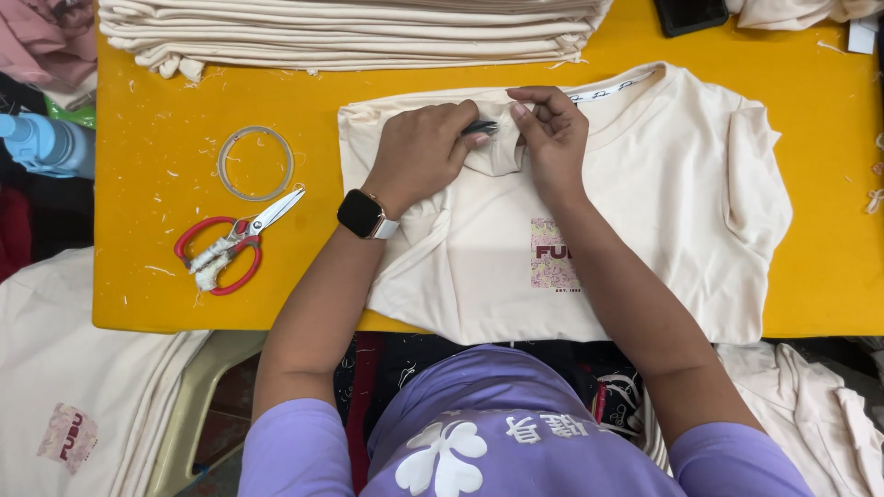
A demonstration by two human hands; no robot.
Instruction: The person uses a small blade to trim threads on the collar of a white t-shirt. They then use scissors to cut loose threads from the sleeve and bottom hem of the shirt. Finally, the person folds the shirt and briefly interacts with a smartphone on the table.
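A cream t-shirt (663, 175) with a small printed patch on its chest lies on the yellow table (157, 276), collar toward the far side. My left hand (419, 147) grips a small dark tool (479, 128) against a bunched fold of the shirt near the collar; a black smartwatch sits on that wrist. My right hand (551, 133) pinches the same fold of fabric from the right, its fingertips touching the tool's tip.
Red-handled scissors (230, 247) and a clear tape ring (255, 163) lie on the table's left part. A stack of folded cream shirts (350, 32) fills the far edge. More cream shirts (83, 405) rest on a stool at lower left. A dark phone (691, 14) sits far right.
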